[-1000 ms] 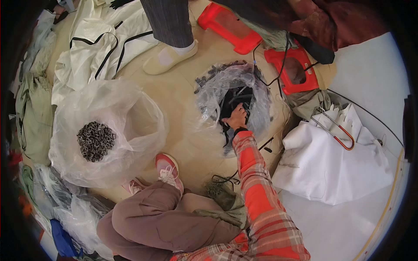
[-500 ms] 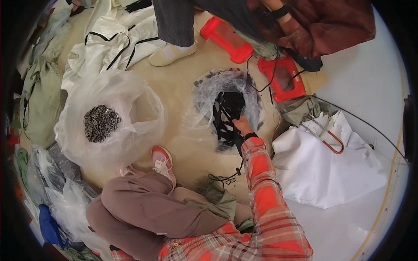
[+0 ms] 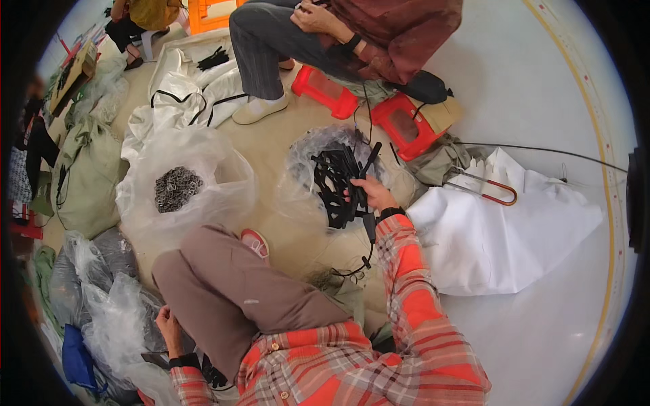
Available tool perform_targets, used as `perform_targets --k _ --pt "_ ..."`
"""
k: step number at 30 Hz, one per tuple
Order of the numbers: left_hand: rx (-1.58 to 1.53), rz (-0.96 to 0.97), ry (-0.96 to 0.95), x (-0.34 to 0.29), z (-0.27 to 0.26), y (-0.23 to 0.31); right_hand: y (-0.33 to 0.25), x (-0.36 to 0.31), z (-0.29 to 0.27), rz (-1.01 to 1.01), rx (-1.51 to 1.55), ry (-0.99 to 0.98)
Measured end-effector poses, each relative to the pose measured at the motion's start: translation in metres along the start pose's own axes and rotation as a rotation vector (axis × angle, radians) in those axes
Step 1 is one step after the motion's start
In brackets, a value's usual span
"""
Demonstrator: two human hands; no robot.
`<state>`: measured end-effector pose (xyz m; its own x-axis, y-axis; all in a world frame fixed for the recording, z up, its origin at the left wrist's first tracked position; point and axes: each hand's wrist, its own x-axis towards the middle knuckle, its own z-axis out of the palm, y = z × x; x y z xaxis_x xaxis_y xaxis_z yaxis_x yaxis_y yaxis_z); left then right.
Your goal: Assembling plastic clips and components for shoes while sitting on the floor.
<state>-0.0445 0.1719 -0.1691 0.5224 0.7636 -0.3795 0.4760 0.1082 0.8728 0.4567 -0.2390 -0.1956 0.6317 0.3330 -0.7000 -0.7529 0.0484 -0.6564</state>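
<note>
My right hand (image 3: 374, 193) is closed on black straps at the right side of an open clear plastic bag (image 3: 298, 159). Many more flat black straps (image 3: 333, 183) fill that bag. Just below this hand hangs a black cord (image 3: 370, 230) with a thicker section; whether the hand holds it too, I cannot tell. Low at the left, my left hand (image 3: 169, 329) is beside my thigh with its fingers curled; what they hold, if anything, does not show. A dark flat piece (image 3: 156, 359) lies near its wrist. Another clear bag (image 3: 227, 159) holds small metal rings or buckles (image 3: 177, 189).
Across from me sits a co-worker, hands (image 3: 317, 18) together over the lap. Red plastic frames (image 3: 326, 91) lie by that person. White fabric (image 3: 504, 230) with a red-handled U-shaped tool (image 3: 497, 193) is at right. Sacks (image 3: 88, 176) and plastic bags (image 3: 112, 318) line the left.
My view has tilted up and shifted. My right hand has come up from inside the bag with black straps in its fingers. My left hand has come into view at the lower left.
</note>
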Motion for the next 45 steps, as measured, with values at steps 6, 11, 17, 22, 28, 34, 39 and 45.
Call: perform_targets --k 6,11,17,22,28,34,39,45 --pt "-0.202 -0.032 0.067 0.001 -0.028 -0.019 -0.050 -0.081 0.058 -0.061 -0.077 -0.259" --pt "-0.506 0.159 0.132 -0.022 -0.002 0.081 -0.071 -0.165 0.151 -0.069 -0.280 -0.638" --pt "-0.941 0.448 -0.505 -0.089 0.067 0.185 -0.015 -0.244 0.261 0.273 -0.862 -0.988" --pt "-1.146 0.309 -0.243 -0.106 0.082 0.143 0.059 -0.222 0.296 -0.279 -1.635 -1.211" --pt "-0.821 0.282 -0.024 -0.108 0.077 0.113 0.061 -0.221 0.292 -0.471 -1.434 -1.094" --pt "-0.475 0.347 0.128 -0.117 0.064 0.124 0.027 -0.231 0.233 -1.105 -1.880 -0.906" --pt "0.424 0.998 0.164 -0.120 0.034 0.138 0.045 -0.224 0.198 -1.077 -1.843 -0.803" --pt "1.106 1.112 -0.450 -0.114 0.063 0.182 0.032 -0.225 0.190 -0.902 -1.905 -0.800"
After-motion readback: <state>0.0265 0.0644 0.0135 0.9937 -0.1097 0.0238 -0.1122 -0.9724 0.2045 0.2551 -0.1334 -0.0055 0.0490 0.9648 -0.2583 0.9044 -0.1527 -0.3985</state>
